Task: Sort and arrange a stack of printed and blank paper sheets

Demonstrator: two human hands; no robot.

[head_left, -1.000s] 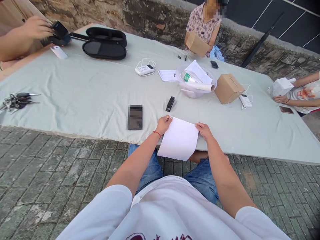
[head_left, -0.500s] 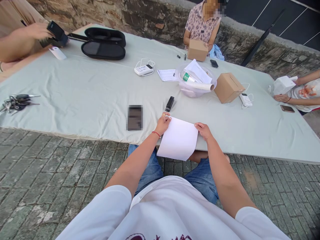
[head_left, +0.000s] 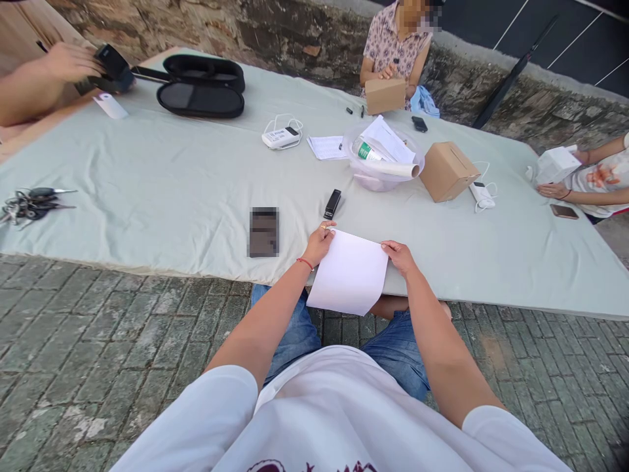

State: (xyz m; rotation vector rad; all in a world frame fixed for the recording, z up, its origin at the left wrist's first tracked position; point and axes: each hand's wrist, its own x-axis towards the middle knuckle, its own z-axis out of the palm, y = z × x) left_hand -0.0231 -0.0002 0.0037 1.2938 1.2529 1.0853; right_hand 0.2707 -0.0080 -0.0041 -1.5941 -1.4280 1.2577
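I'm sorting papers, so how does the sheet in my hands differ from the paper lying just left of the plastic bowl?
The held sheet is gripped at its far corners by your left hand and right hand; the marked paper lies on the table. The held sheet's visible face looks blank, while the marked paper shows faint rows of marks. Both are white.
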